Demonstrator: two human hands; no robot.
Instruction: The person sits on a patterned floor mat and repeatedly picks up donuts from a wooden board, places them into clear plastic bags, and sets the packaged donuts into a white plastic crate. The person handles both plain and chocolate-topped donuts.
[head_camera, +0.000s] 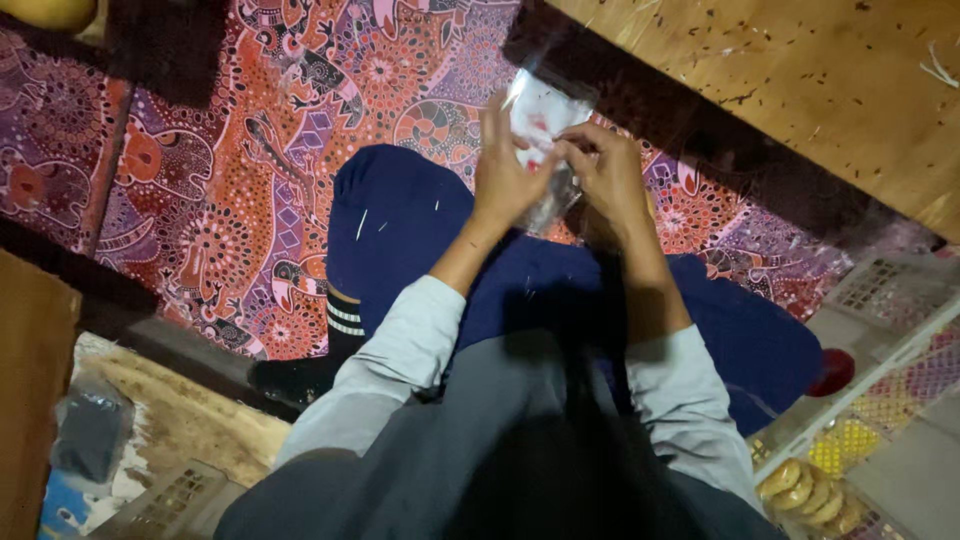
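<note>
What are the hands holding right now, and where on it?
Both hands hold a small clear plastic bag: left hand along its left edge, right hand pinching its right side near the middle.

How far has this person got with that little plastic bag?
Done: nothing finished shows. In hand: both hands, left hand and right hand, pinch a small clear plastic bag with something white and red inside. Left: round biscuits sit in the white crate at lower right.
</note>
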